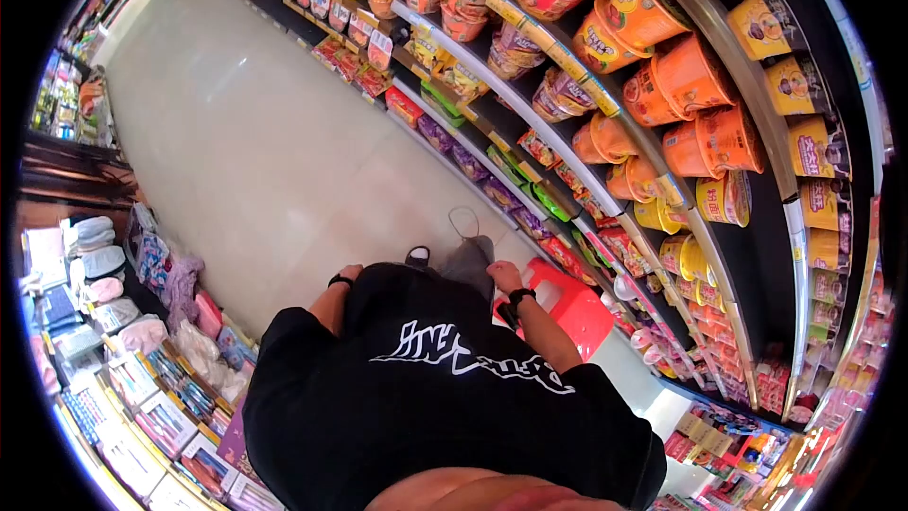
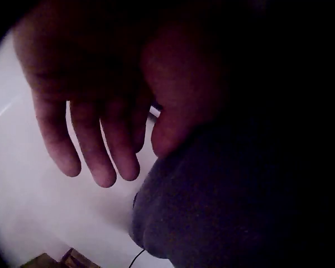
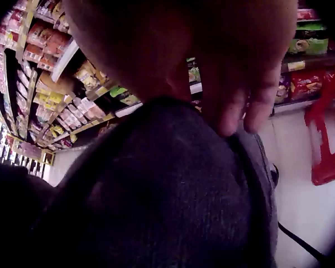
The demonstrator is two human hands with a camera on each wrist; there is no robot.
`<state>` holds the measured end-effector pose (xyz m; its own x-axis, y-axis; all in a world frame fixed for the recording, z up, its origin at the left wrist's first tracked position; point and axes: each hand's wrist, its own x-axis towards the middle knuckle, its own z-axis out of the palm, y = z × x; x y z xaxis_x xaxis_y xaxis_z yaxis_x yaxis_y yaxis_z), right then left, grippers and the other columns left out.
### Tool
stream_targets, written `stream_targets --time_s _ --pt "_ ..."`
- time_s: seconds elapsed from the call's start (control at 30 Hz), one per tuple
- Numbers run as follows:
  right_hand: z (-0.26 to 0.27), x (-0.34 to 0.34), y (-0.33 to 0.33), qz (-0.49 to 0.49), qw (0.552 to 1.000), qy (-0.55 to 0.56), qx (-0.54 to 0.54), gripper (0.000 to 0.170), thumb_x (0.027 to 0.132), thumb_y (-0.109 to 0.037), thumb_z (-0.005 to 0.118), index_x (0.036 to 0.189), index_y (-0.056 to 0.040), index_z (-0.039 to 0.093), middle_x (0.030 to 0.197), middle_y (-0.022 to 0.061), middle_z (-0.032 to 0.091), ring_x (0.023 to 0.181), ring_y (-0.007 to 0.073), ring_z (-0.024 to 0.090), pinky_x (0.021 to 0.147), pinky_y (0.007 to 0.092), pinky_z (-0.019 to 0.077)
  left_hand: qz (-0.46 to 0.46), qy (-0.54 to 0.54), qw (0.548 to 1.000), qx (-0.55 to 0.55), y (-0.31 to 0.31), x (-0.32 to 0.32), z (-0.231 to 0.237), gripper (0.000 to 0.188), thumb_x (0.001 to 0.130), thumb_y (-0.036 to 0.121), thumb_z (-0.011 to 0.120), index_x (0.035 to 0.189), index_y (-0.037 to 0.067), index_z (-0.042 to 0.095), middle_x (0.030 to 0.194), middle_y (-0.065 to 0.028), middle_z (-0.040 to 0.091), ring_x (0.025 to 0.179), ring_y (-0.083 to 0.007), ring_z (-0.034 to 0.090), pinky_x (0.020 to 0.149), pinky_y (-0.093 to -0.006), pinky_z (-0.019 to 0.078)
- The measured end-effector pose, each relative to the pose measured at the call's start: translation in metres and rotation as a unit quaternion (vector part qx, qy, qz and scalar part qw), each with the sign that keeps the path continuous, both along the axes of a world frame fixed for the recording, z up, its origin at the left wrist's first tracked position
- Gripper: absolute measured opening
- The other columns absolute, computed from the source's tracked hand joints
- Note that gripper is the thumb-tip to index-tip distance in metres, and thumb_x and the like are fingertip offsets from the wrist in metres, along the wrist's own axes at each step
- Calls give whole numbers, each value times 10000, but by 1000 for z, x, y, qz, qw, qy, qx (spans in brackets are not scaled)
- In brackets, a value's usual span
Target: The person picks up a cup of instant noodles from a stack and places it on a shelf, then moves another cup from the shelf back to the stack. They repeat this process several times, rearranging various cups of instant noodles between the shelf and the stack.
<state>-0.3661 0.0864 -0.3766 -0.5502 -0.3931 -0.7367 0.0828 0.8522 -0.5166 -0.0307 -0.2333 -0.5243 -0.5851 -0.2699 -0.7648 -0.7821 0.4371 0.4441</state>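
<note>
1. Several dark shelves (image 1: 757, 99) are running along the person's right side, holding rows of sealed noodle tubs: orange tubs (image 1: 648, 14), purple tubs (image 1: 566, 95) and yellow tubs (image 1: 724, 197). Green, red and purple packets (image 1: 435, 132) are filling the lower levels.
2. On the left, folded soft goods (image 1: 99, 262) and slim packets (image 1: 170, 416) are lying in rows. What the tubs are containing, I cannot tell.
3. Grey trousers (image 1: 468, 263) are covering the person's legs below a black T-shirt (image 1: 454, 397) with white lettering. The cloth is looking plain and slightly creased, and a thin dark cord (image 3: 301, 242) is curving out beside it.
4. The trousers are sitting between the two hands. The left hand (image 1: 352, 272) is hanging with its fingers slightly apart, its thumb resting at the cloth's edge, the fingertips pointing past it over the pale floor (image 1: 255, 132).
5. The right hand (image 1: 505, 274) is resting against the other side of the trousers, fingers loosely bent and a little apart, their tips lying along the cloth. Beside it, a red plastic object (image 1: 577, 308) is standing near the shelves.
</note>
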Motion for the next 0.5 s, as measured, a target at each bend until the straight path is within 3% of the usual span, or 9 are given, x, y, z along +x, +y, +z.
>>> stream_targets --time_s 0.03,0.07,0.1,0.2,0.27,0.3,0.33,0.43,0.5 --pt "-1 2 -1 21 999 44 -13 299 860 -306 680 987 -45 752 855 106 744 810 215 713 754 368 557 -53 -18 998 -18 -1 -3 8 442 948 411 532 1231 92 647 1282 -238 633 1223 -406 591 997 -504 498" --pt "-2 5 -1 40 995 86 -24 308 869 -312 673 1006 -47 750 889 110 751 830 222 717 768 367 557 6 -28 1000 9 0 -4 18 428 958 401 514 1229 94 640 1283 -232 635 1223 -400 594 995 -503 501" --pt "-7 8 -1 33 996 83 -25 308 869 -312 673 1006 -47 750 889 110 751 830 222 717 768 367 557 0 -31 999 8 -2 -3 12 428 958 401 514 1229 94 640 1283 -232 635 1223 -400 594 995 -503 501" --pt "-25 16 -2 15 995 80 -65 320 887 -315 660 1065 -62 741 944 121 754 851 218 721 779 355 557 -117 -5 993 -4 -5 -5 -22 456 960 425 495 1261 111 631 1296 -224 633 1231 -392 595 999 -514 497" --pt "-32 18 -6 117 986 118 -5 350 929 -349 597 1097 -74 732 981 134 747 901 259 715 832 374 546 -117 -36 992 -4 -6 -10 -15 457 961 427 492 1266 117 632 1294 -222 635 1230 -388 598 999 -514 497" --pt "-43 13 -5 114 987 115 -5 350 929 -349 597 1097 -74 732 981 134 747 901 259 715 832 374 546 -112 -62 992 -4 -7 -19 1 459 962 429 488 1270 122 633 1292 -221 638 1229 -385 601 998 -514 498" --pt "-58 9 -3 140 984 107 -16 373 941 -366 566 1094 -68 728 997 146 741 931 287 705 860 391 534 -120 -30 992 -1 -11 -15 -17 449 957 425 493 1254 127 651 1268 -214 654 1221 -377 610 985 -511 507" --pt "-36 -9 -21 171 984 47 -12 391 952 -374 527 1073 -58 722 1009 168 727 988 336 678 900 425 515 -298 -82 951 8 -41 -83 87 421 955 412 498 1208 125 674 1231 -200 676 1201 -370 623 973 -511 514" --pt "-26 -42 -47 177 984 2 0 385 952 -365 520 1055 -54 721 1005 178 720 1014 357 662 912 442 507 -290 -49 952 -80 -68 -128 94 347 925 330 559 1173 117 675 1165 -194 696 1124 -364 654 940 -515 526"
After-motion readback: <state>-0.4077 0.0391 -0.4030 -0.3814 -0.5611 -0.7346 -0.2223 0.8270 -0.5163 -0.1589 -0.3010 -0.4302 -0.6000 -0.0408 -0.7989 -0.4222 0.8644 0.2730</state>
